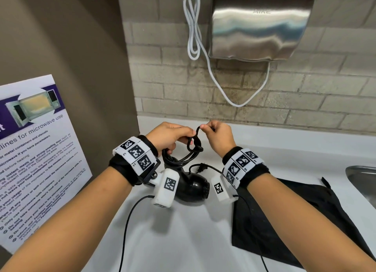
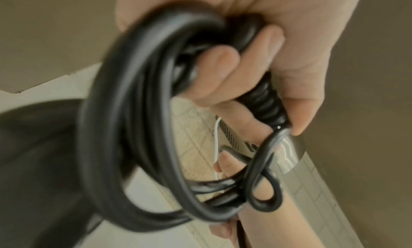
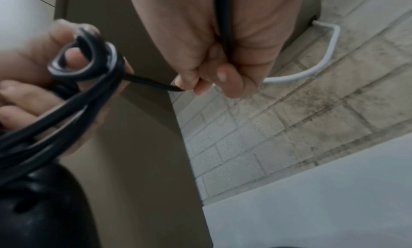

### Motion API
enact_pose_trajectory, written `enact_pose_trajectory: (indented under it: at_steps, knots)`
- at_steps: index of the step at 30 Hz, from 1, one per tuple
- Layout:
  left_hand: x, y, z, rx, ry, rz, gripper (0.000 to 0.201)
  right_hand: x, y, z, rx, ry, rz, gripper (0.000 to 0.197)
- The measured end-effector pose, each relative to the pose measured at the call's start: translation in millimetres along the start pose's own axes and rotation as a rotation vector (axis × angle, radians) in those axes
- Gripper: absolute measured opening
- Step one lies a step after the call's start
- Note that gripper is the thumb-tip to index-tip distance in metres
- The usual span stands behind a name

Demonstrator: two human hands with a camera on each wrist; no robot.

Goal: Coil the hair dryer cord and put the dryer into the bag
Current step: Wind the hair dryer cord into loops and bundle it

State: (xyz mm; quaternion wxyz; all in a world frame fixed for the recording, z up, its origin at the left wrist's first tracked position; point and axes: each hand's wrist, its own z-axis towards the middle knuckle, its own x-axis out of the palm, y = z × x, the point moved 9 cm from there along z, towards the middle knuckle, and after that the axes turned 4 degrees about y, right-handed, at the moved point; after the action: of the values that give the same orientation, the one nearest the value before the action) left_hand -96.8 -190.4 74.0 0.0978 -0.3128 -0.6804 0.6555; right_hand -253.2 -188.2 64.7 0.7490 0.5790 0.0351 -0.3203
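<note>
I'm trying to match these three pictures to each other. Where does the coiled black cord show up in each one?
Head view: the coiled cord hangs centre frame between the left hand and right hand.
Left wrist view: it fills the middle, big and blurred.
Right wrist view: it sits at the left edge.
Shared landmark: the white cable on the brick wall.

poster (image 1: 40, 149) reading "microwave use", "Do not leave your food unattended"
</note>
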Motion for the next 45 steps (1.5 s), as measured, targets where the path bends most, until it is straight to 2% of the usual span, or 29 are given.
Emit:
enact_pose_trajectory:
  at_steps: [13, 18, 21, 24, 25, 26, 27, 28, 30, 32, 33, 36, 39, 43, 45]
  knots:
    - [-1.9, 2.1, 3.4, -0.034, -0.057, -0.035, 0.017, -26.7, -30.0, -5.6, 0.033, -0.091, 0.001, 0.024]
    - [-1.2, 2.4, 4.0, -0.042, -0.073, -0.018, 0.015, -29.2, -32.8, -3.7, 0.047, -0.093, -0.023, 0.031]
    - [-1.4, 1.5, 5.8, -0.029, -0.084, -0.015, 0.014, -30.9, -34.3, -1.7, 0.084, -0.093, -0.017, 0.025]
    - [-0.1, -1.1, 8.1, 0.001, -0.086, -0.020, 0.011, -30.8, -26.2, -3.8, 0.029, -0.097, -0.124, 0.014]
    - [0.0, -1.9, 8.1, 0.009, -0.084, -0.020, 0.009, -27.9, -22.2, -5.1, -0.014, -0.071, -0.210, 0.019]
    - [0.1, -2.3, 8.2, 0.014, -0.081, -0.017, 0.008, -22.2, -18.2, -6.4, -0.062, -0.020, -0.308, 0.034]
    - [0.1, -2.3, 8.1, 0.017, -0.078, -0.014, 0.007, -14.4, -14.2, -7.8, -0.113, 0.056, -0.406, 0.047]
    - [-0.3, -2.0, 8.1, 0.018, -0.076, -0.013, 0.006, -7.0, -9.8, -9.1, -0.173, 0.138, -0.479, 0.052]
    - [-1.8, -1.3, 7.8, 0.019, -0.080, -0.024, 0.006, 5.6, -2.8, -15.0, -0.269, 0.323, -0.486, 0.036]
    - [-3.6, -1.0, 8.2, 0.018, -0.084, -0.041, 0.007, 12.8, -4.4, -23.0, -0.235, 0.479, -0.345, 0.014]
    - [-4.0, -0.9, 8.2, 0.014, -0.084, -0.045, 0.007, 13.0, -5.5, -26.0, -0.191, 0.510, -0.242, 0.008]
    - [-1.4, -0.4, 8.4, 0.001, -0.068, -0.030, 0.010, 4.8, -2.7, -24.5, -0.147, 0.397, -0.039, 0.025]
    - [5.8, 0.0, 8.3, -0.014, -0.021, -0.014, 0.015, 1.0, 11.4, -18.2, -0.170, 0.249, -0.036, 0.031]
    - [22.7, -1.6, 5.5, -0.023, 0.081, 0.040, 0.013, 11.2, 10.5, -8.5, -0.083, 0.162, -0.050, 0.026]
    - [17.3, -1.6, 5.7, -0.004, 0.034, 0.038, 0.011, -1.2, 0.5, -2.8, -0.005, 0.076, -0.093, 0.029]
